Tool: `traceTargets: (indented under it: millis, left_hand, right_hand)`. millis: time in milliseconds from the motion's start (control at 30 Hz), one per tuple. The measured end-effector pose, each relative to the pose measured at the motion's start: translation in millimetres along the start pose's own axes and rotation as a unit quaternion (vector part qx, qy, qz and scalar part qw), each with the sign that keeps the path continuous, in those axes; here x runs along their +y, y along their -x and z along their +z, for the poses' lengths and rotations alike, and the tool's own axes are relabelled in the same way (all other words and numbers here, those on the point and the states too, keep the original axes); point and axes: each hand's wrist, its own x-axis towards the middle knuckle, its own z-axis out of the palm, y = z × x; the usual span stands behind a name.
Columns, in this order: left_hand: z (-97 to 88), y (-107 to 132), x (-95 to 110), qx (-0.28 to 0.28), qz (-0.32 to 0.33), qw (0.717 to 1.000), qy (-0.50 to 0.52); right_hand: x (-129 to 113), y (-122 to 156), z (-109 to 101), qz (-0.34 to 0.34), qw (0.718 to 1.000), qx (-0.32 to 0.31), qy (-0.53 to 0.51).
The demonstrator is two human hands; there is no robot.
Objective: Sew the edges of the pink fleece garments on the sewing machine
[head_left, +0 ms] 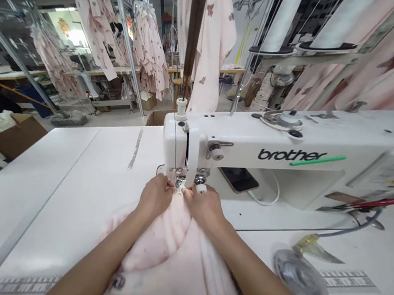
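Sewing floor, pale-pink printed garments (213,48) hanging on racks in the background, white worktable (68,188) up front.

Grip: both hands on the cloth, right at the needle area. Left hand (156,194) has thumb and fingers together, pinching the edge of the pink fabric (161,242) just left of the presser foot (179,182). Right hand (208,206) pinches the same edge from the other side, thumb toward the foot; some of its fingers sit behind the white knob (201,189), so can't see all of them.

Fabric: narrow end gathered at the foot, rest spreads in loose folds between the forearms, down to the bottom of the view. Small dark object (118,281) on its lower left, too blurred to identify.

Around that: white brother sewing machine (240,146), head directly above the fingertips, green strip (318,161) across the end of the lettering. Phone (240,179) lies under the machine arm, white cable (273,198) looping beside it.

Further right: clear round dish (301,279) on the table, printed ruler strip (350,279) next to it. Red-handled tool (380,204) by the machine base.

Above/behind: two white thread cones (281,25) on a stand. Far left: open cardboard box (17,136) beyond the table edge, pale cloth in it.
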Motion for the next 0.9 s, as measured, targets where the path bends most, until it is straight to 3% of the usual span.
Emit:
traceTargets:
  millis: [600,900]
  left_hand:
    - [5.5,-8.5,0.9,0.046,-0.008,0.998,-0.043]
    - [7.8,-7.5,-0.2,0.063,0.004,0.998,-0.031]
  right_hand:
    - [0.2,-5.9,14.1,-0.003,0.997,0.041,0.068]
    - [-2.8,-7.4,17.0,0.002,0.998,0.047,0.050]
